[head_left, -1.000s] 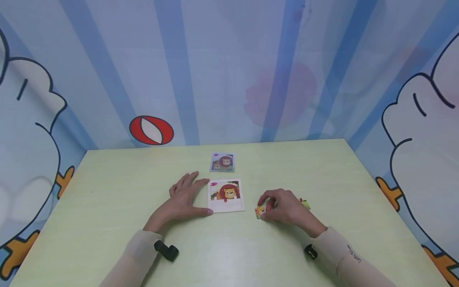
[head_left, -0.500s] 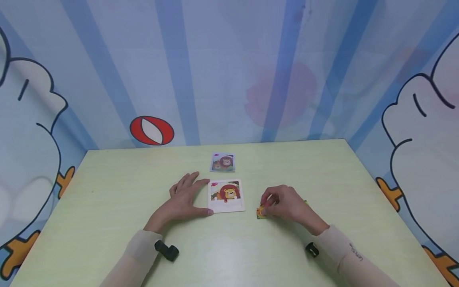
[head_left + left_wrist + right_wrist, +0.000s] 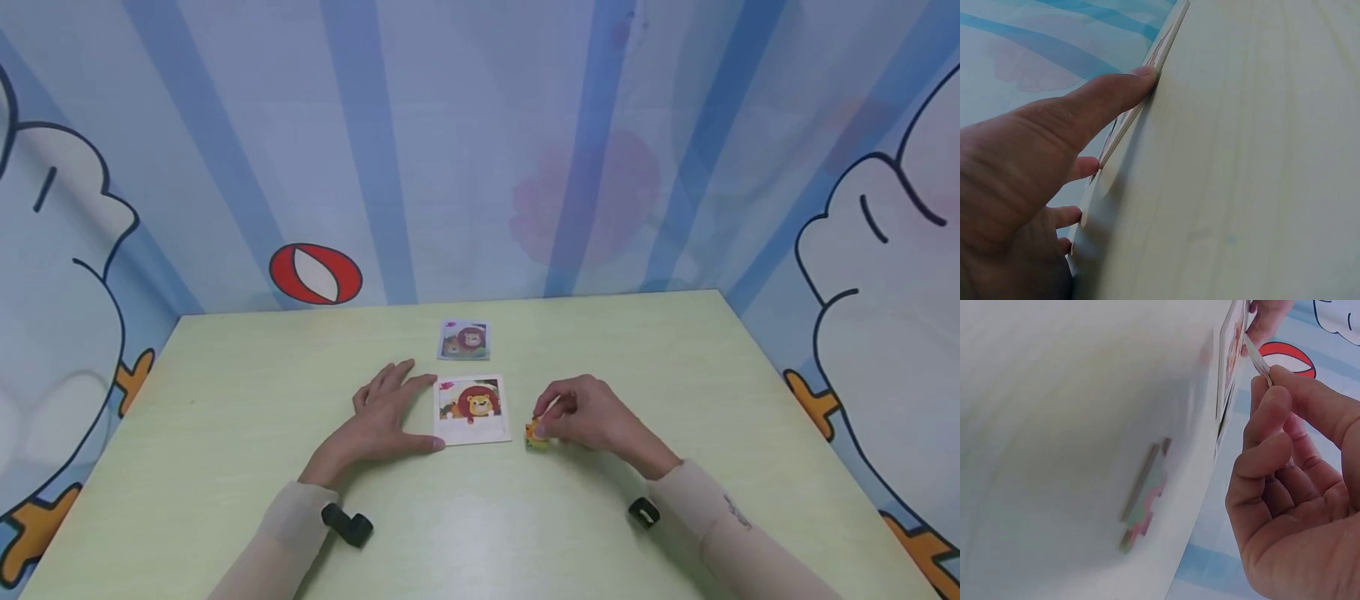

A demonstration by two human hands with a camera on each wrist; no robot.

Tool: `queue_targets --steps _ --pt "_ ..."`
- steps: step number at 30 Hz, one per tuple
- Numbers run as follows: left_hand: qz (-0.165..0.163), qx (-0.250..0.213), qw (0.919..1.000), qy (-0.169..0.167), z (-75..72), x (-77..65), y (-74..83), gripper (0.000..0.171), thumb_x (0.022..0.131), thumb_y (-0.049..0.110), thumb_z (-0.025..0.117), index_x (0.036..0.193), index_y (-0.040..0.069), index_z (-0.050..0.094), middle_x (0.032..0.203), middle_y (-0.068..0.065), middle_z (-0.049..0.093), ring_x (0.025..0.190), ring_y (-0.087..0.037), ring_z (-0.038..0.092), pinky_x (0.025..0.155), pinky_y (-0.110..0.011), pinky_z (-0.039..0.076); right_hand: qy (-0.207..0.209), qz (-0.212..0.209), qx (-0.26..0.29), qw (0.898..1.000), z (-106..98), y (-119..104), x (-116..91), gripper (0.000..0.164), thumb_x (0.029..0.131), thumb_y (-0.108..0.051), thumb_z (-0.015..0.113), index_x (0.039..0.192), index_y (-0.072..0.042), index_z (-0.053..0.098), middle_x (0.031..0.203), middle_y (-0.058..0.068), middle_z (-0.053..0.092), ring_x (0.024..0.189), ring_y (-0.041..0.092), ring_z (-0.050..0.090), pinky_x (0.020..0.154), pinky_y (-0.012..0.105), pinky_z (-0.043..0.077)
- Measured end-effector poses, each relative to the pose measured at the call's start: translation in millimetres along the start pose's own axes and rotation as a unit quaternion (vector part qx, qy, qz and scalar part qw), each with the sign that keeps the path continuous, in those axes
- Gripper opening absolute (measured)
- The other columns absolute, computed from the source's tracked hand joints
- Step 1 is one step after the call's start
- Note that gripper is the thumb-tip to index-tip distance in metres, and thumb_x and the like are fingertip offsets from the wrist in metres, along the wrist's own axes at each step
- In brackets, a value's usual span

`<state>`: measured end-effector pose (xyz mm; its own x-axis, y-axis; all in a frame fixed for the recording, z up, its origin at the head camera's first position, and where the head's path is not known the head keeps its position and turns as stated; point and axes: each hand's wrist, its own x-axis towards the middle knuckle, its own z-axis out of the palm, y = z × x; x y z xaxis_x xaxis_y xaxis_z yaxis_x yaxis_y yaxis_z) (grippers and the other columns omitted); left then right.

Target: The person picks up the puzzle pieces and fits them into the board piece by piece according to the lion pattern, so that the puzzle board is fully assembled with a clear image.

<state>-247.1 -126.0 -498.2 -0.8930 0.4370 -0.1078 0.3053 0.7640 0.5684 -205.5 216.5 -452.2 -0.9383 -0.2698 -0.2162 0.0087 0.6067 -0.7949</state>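
A white-framed lion jigsaw puzzle (image 3: pixel 487 432) lies flat at mid-table; its upper part shows the lion picture and its lower part is plain white. My left hand (image 3: pixel 378 421) rests at its left side, fingers spread, with thumb and index finger touching the frame's edge. Just right of the puzzle, my right hand (image 3: pixel 588 412) pinches a small orange-and-green puzzle piece (image 3: pixel 534 437) between thumb and fingers. In the right wrist view that piece is tilted above the table, and another puzzle piece (image 3: pixel 1147 497) lies on the tabletop; the head view has it hidden behind my right hand.
A smaller lion picture card (image 3: pixel 463 340) lies beyond the puzzle, toward the back of the table (image 3: pixel 300 358). A blue striped backdrop (image 3: pixel 465 167) with cartoon figures stands behind and beside the table.
My right hand has raised the pinched piece off the table and brought it slightly left and farther back, toward the puzzle. The left hand keeps its place.
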Motion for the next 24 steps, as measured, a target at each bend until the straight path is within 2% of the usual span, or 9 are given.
queue_targets --steps 11,18,24 --pt "0.0 0.003 1.0 0.0 -0.1 -1.2 0.4 0.1 0.079 0.049 0.092 0.164 0.026 0.044 0.181 -0.014 0.017 0.167 -0.043 0.008 0.127 -0.075 0.013 -0.016 -0.025 0.015 0.999 10.6 -12.0 15.1 0.012 0.091 -0.016 0.087 0.099 -0.014 0.079 0.079 0.004 0.077 0.067 0.018 0.065 0.066 0.035 0.058" --pt "0.0 0.005 1.0 -0.001 -1.2 -0.7 0.6 0.1 0.08 0.05 0.091 0.164 0.026 0.044 0.181 -0.014 0.017 0.167 -0.044 0.007 0.126 -0.077 0.011 -0.021 -0.027 0.044 0.998 17.0 -20.3 28.0 0.01 0.092 -0.017 0.085 0.101 -0.014 0.08 0.079 0.011 0.078 0.066 0.028 0.068 0.066 0.039 0.057" --pt "0.0 0.004 1.0 -0.003 -1.0 1.0 -1.3 0.1 0.08 0.052 0.091 0.165 0.028 0.043 0.181 -0.013 0.016 0.168 -0.043 0.006 0.127 -0.075 0.011 -0.021 -0.014 0.057 0.998 25.0 -28.9 42.6 0.013 0.091 -0.02 0.086 0.102 -0.014 0.082 0.079 0.012 0.079 0.063 0.021 0.063 0.065 0.035 0.053"
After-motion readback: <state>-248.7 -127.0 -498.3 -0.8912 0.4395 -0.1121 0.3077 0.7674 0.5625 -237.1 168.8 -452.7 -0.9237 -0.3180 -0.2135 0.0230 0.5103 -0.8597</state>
